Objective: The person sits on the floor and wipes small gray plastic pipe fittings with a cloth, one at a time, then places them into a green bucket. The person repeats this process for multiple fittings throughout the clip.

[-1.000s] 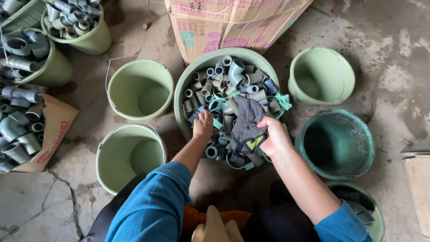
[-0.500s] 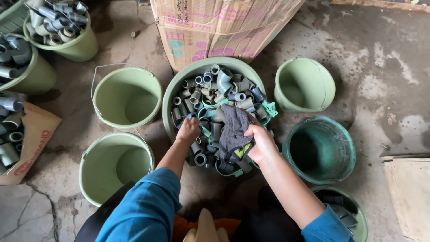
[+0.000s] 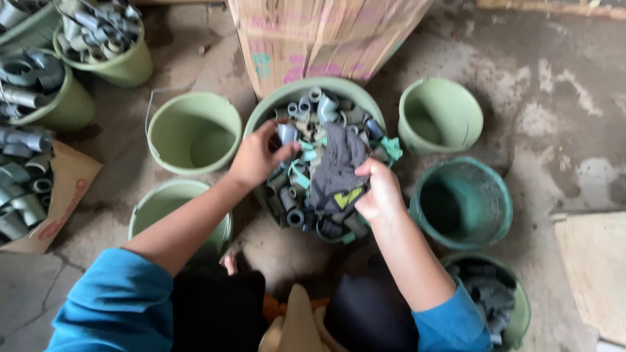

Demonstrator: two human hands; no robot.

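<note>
We see a wide green basin (image 3: 261, 117) heaped with grey pipe fittings (image 3: 306, 114), and both hands work over it. Round it stand smaller pails: an empty light green bucket (image 3: 193, 133) just left of the left hand, another green bucket (image 3: 440, 117) up and right of the right hand, a dark teal bucket (image 3: 463, 205) just right of that hand. Our right hand (image 3: 379, 192) is closed on a dark grey cloth (image 3: 336, 173) that lies over the fittings, between the two hands. Our left hand (image 3: 257, 156) pinches one grey fitting (image 3: 287, 134) at its fingertips, above the heap.
</note>
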